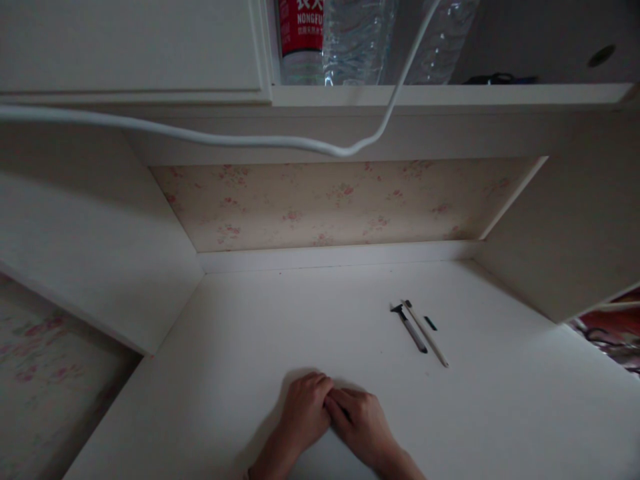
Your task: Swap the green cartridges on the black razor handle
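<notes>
White desk (240,333) | L hand (306,405), R hand (363,419) touching, curled | gry tool (413,333) fwd-rt

Razor (413,332): grey handle, black at both ends
Toothbrush (427,334): off-white, dark head
Small strip (431,323): dark, greenish
Desktop (240,347): plain white
Back wallpaper (345,200): beige, scattered with pink-red flowers
Left wallpaper (45,360): pale grey, pink blossoms
Cable (240,140): white
Cabinet door (130,47): white
Bottle label (301,30): red with white lettering

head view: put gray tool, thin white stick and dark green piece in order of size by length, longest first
1. white stick
2. gray tool
3. dark green piece, by far the shortest
</notes>
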{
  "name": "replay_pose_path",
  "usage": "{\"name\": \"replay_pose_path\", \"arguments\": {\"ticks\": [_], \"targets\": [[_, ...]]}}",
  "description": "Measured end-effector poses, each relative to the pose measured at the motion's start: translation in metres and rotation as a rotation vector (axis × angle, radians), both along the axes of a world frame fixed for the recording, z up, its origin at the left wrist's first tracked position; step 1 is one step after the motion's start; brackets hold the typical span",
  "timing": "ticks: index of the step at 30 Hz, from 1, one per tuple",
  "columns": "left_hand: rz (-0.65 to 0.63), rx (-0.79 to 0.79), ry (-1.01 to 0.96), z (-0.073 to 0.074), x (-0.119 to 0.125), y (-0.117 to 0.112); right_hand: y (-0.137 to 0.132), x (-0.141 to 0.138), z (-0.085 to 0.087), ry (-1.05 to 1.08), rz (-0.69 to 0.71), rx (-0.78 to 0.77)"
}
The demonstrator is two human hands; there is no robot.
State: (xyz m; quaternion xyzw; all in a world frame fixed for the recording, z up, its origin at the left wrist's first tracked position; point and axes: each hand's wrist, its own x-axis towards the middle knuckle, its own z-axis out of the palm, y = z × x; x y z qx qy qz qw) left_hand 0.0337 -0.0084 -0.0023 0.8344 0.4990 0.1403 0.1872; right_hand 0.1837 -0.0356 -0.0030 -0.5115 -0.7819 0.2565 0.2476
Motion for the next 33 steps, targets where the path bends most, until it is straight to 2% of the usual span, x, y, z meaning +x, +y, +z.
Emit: {"name": "replay_pose_path", "arguments": {"ticks": [33], "targets": [[-0.007,-0.002,0.004,0.0001,-0.0002,0.0011,-0.0009,0.0000,0.0041,-0.007,-0.005,-0.013]]}}
